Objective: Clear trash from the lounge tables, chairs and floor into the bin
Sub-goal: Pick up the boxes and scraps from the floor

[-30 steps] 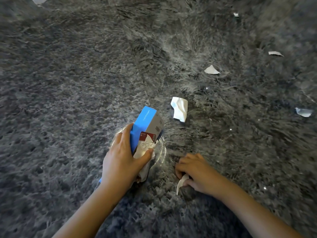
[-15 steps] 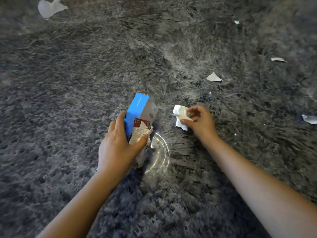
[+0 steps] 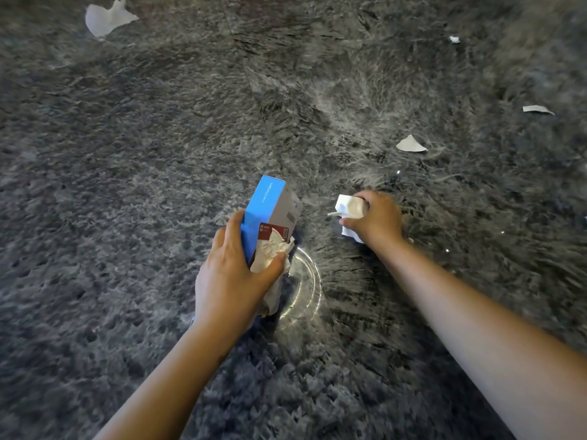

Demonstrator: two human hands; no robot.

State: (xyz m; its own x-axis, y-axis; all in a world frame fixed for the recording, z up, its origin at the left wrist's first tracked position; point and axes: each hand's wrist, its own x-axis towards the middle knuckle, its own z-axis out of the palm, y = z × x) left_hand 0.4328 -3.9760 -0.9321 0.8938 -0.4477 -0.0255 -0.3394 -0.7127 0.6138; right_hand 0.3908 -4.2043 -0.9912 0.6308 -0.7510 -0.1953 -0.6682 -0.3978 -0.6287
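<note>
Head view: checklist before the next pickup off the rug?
1. Right hand grips the white paper: ok.
2. Left hand holds the blue box and crumpled tissue: ok.
3. Spare room in the right hand: cannot tell.
4. Nearest scrap lies unobstructed on the rug: ok.
5. Rug cleared: not ok, torn sheet lies top left.
6. Bin in view: not ok.
</note>
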